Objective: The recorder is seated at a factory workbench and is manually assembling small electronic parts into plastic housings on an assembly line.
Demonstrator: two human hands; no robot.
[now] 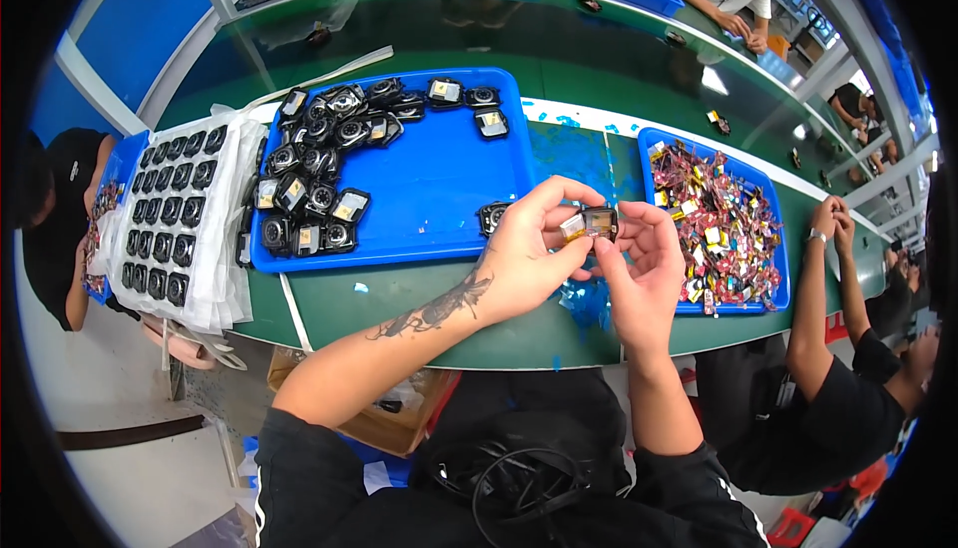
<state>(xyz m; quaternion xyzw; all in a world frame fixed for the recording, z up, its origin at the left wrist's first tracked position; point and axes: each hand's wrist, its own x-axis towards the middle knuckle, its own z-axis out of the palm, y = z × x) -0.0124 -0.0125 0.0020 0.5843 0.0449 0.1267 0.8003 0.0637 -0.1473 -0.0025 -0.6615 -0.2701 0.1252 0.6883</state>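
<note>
Near the middle of the frame, the left hand (524,254) and right hand (644,259) pinch a small black square part with a yellow patch (596,222) between their fingers, above the green bench (399,298).

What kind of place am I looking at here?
Most likely an electronics assembly line: a long green workbench, a blue tray of small black parts, a blue bin of wired components, and co-workers seated alongside.
</note>
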